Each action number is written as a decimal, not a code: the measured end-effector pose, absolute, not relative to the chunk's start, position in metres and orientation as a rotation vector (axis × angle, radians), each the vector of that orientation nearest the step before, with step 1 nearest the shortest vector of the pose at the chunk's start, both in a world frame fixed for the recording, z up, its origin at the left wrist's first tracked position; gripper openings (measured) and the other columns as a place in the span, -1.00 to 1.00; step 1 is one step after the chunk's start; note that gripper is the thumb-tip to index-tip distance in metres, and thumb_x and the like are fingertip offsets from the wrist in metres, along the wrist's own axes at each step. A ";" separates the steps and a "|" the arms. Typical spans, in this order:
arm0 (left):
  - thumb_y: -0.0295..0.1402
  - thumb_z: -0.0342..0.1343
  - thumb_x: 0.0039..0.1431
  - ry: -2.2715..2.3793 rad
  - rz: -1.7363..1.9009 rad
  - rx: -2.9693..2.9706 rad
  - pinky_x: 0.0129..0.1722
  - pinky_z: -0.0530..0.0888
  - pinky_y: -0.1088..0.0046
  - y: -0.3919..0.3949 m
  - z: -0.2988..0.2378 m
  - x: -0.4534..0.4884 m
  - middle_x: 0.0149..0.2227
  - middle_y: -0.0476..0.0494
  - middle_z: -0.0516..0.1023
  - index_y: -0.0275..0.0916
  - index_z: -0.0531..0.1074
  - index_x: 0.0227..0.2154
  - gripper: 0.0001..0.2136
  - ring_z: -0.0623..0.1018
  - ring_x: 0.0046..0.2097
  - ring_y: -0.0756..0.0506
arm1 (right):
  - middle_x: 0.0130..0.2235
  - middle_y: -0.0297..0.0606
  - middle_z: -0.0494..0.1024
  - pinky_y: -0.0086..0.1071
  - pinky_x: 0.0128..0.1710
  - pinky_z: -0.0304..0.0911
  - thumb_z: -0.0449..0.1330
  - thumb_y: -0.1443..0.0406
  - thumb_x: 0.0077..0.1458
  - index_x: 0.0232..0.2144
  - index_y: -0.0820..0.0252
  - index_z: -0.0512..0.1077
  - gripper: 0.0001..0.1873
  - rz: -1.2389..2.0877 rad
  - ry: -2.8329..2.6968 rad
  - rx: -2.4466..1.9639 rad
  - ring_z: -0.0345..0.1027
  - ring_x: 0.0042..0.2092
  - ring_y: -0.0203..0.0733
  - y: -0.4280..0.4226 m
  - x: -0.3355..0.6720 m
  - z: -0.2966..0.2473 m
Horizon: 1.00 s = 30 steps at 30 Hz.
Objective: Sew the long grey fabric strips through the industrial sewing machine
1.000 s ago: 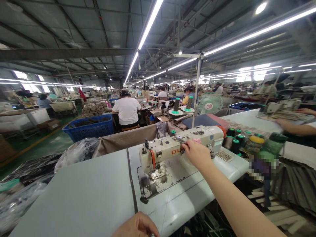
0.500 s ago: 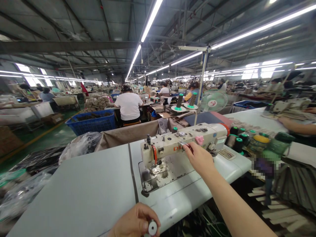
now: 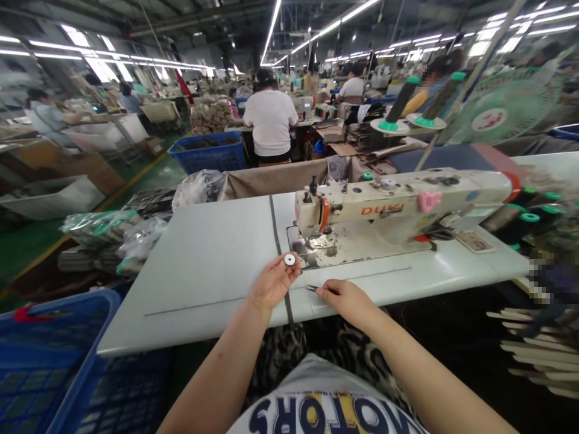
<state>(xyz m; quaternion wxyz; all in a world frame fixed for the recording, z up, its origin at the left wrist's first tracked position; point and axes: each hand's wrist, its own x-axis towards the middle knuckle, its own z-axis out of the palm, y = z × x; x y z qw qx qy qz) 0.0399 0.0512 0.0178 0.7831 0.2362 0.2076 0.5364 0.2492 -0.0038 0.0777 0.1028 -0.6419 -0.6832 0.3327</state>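
Observation:
My left hand (image 3: 277,278) is closed on a small round bobbin (image 3: 289,260), its pale face with a dark centre hole turned up toward me. It is held over the table, just in front of the sewing machine's needle area. My right hand (image 3: 344,299) grips a small dark metal tool (image 3: 312,288) with two pointed tips, which point left toward the left hand. Most of that tool is hidden in my fingers, so I cannot tell snips from tweezers. Behind both hands stands the cream sewing machine (image 3: 398,205) with orange lettering.
The pale sewing table (image 3: 203,253) extends to the left. A blue plastic basket (image 3: 104,301) stands at its left end. Cones of thread (image 3: 402,102) stand behind the machine, beside a green fan (image 3: 493,117). Ahead, a person in a white shirt (image 3: 271,120) sits facing away.
My right hand has come down from the machine's upper arm to the table front, carrying the pointed tool. My left hand has raised the bobbin over the table. The view has tilted down.

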 end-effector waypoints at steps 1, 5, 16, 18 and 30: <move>-0.36 0.48 0.08 0.446 1.157 0.511 -0.08 0.59 0.46 0.051 0.018 0.040 -0.19 -0.23 0.68 -0.36 0.60 -0.08 -0.64 0.67 -0.17 -0.06 | -0.51 -0.35 0.46 -0.38 -0.42 0.01 0.12 0.10 0.34 -0.50 0.13 0.45 -0.60 0.993 -2.029 -1.901 0.29 -0.42 -0.19 -0.004 0.248 0.078; -0.36 0.48 0.07 0.433 1.157 0.508 -0.07 0.59 0.46 0.050 0.020 0.040 -0.18 -0.26 0.68 -0.38 0.60 -0.08 -0.63 0.67 -0.17 -0.07 | -0.49 -0.30 0.52 -0.36 -0.41 -0.01 0.14 0.12 0.34 -0.48 0.14 0.52 -0.61 0.993 -2.078 -1.951 0.31 -0.42 -0.17 -0.004 0.246 0.081; -0.40 0.46 0.09 0.416 1.178 0.475 -0.07 0.60 0.50 0.051 0.023 0.040 -0.20 -0.24 0.68 -0.38 0.61 -0.09 -0.67 0.67 -0.17 -0.05 | -0.47 -0.25 0.53 -0.32 -0.39 -0.04 0.19 0.17 0.30 -0.52 0.12 0.45 -0.66 0.921 -2.104 -1.915 0.34 -0.37 -0.11 -0.009 0.238 0.066; -0.41 0.44 0.11 0.422 1.187 0.470 -0.06 0.60 0.50 0.050 0.023 0.039 -0.19 -0.23 0.68 -0.38 0.61 -0.09 -0.69 0.67 -0.16 -0.05 | -0.49 -0.29 0.48 -0.32 -0.39 -0.03 0.14 0.16 0.33 -0.53 0.10 0.38 -0.64 0.908 -2.055 -1.902 0.32 -0.39 -0.12 -0.009 0.242 0.064; -0.40 0.40 0.17 0.590 1.294 0.443 0.03 0.53 0.44 0.044 0.029 0.059 -0.17 -0.26 0.67 -0.42 0.60 -0.13 -0.75 0.66 -0.15 -0.05 | -0.30 -0.28 0.48 -0.33 -0.20 0.33 -0.04 0.32 0.36 -0.12 0.11 0.49 -0.71 0.804 -2.088 -1.259 0.41 -0.26 -0.13 -0.035 0.235 0.071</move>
